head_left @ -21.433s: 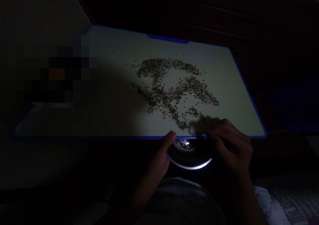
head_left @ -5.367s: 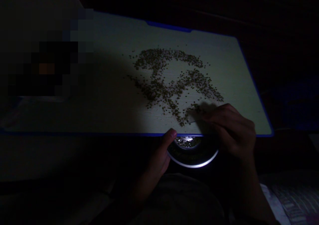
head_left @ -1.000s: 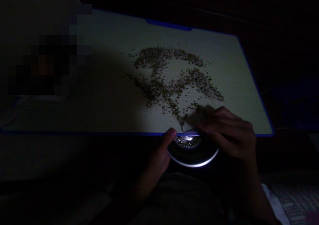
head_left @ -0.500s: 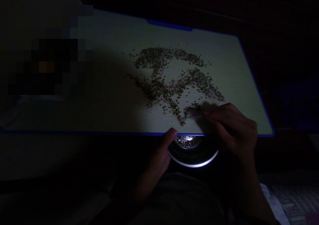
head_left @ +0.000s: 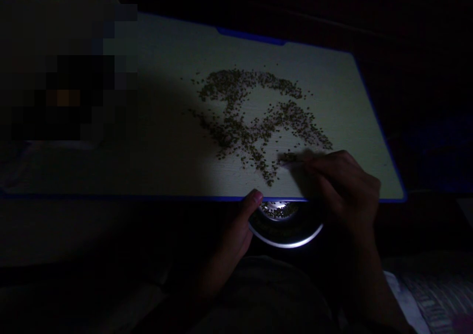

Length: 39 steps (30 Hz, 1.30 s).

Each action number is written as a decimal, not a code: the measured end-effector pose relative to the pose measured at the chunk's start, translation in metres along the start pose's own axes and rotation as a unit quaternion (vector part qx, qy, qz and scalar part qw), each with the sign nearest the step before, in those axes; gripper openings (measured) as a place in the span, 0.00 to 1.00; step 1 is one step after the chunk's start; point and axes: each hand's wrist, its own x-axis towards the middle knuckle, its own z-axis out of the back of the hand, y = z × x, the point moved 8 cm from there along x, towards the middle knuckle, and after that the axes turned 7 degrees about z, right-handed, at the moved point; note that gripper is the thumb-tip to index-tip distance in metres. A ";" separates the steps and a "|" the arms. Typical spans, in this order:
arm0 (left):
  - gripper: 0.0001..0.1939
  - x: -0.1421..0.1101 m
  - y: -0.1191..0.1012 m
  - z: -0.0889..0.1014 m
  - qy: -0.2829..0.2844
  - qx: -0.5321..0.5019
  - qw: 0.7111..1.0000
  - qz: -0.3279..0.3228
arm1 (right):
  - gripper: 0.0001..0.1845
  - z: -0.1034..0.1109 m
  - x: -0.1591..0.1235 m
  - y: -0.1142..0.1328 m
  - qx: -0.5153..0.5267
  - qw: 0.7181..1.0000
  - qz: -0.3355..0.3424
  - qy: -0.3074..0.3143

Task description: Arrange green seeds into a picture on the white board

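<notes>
A thin, pale strip [head_left: 291, 163], possibly metal, pinched by the right hand [head_left: 345, 188], has just been moved from the near edge of a rectangular, blue-rimmed, whitish board [head_left: 356, 122] to the small, dark-green grains [head_left: 248, 134] scattered on it, bringing them within reach, while the mostly hidden left hand's [head_left: 240, 228] grip cannot be told.

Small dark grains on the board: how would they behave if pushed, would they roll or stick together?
The grains would probably scatter rather than move as one mass, since many lie apart. Each is likely light, being so small. On the flat-looking board they might slide or roll a little, though their exact shape is unclear.
</notes>
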 end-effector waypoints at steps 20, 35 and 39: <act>0.34 -0.006 -0.008 -0.015 0.003 -0.016 1.000 -0.009 | 0.20 0.000 -0.002 0.005 0.061 0.997 0.039 0.015; 0.32 -0.009 -0.015 -0.024 0.007 -0.013 1.000 -0.023 | 0.21 -0.003 -0.003 0.006 0.086 0.994 0.062 0.035; 0.31 -0.012 -0.016 -0.027 0.004 -0.012 1.000 -0.020 | 0.20 -0.002 -0.002 0.007 0.095 0.993 0.070 0.027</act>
